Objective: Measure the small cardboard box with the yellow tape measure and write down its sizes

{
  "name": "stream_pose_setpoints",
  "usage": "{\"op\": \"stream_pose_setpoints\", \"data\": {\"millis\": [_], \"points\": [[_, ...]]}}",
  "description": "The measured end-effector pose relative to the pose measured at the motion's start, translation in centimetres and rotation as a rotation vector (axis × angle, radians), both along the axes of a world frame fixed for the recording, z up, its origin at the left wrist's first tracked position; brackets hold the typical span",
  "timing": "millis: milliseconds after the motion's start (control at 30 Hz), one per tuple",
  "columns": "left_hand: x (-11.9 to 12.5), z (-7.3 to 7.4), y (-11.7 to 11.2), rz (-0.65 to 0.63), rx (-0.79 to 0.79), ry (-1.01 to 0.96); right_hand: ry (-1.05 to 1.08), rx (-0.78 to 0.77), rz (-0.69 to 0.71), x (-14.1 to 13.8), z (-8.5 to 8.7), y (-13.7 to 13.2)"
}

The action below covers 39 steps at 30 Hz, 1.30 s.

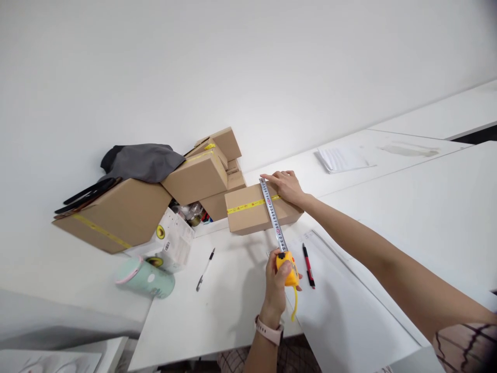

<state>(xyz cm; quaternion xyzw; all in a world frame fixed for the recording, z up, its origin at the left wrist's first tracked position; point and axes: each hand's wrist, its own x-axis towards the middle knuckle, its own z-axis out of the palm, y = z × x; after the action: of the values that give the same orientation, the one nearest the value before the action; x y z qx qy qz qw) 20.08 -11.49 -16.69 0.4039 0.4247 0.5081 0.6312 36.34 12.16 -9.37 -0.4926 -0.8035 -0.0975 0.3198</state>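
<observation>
A yellow tape measure (288,270) is gripped in my left hand (275,282), with a yellow strap hanging from its case. Its metal blade (273,217) is drawn out across the top of a cardboard box (248,220) sealed with yellow tape. At the far edge of this box, my right hand (286,185) has closed fingers at the blade's hooked end, the others resting against the cardboard. The blade spans the gap from the box to the case.
Several cardboard boxes (198,178) and a grey cloth (145,161) are stacked against the wall. A mint tumbler (149,278) stands by a white avocado-print box (176,238). A pen (205,269), a red pen (308,265) and papers (341,158) lie on the white table (229,305).
</observation>
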Motion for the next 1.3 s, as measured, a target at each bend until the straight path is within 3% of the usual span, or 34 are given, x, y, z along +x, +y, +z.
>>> {"op": "stream_pose_setpoints", "data": {"millis": [433,1100,1200,1300], "points": [[1.5,-1.4,-1.1,-0.01,0.009,0.0,0.005,0.021,0.02,0.0,-0.3,0.7],[1.6,-1.7,-0.8,-0.016,0.002,-0.006,0.023,0.042,0.02,0.0,-0.6,0.7],[1.2,-1.5,-1.6,-0.024,-0.003,-0.032,0.046,0.068,0.006,-0.1,-0.5,0.1],[0.1,-1.1,-3.7,0.002,0.053,-0.047,0.093,0.147,-0.048,-0.3,-0.6,-1.7]]}}
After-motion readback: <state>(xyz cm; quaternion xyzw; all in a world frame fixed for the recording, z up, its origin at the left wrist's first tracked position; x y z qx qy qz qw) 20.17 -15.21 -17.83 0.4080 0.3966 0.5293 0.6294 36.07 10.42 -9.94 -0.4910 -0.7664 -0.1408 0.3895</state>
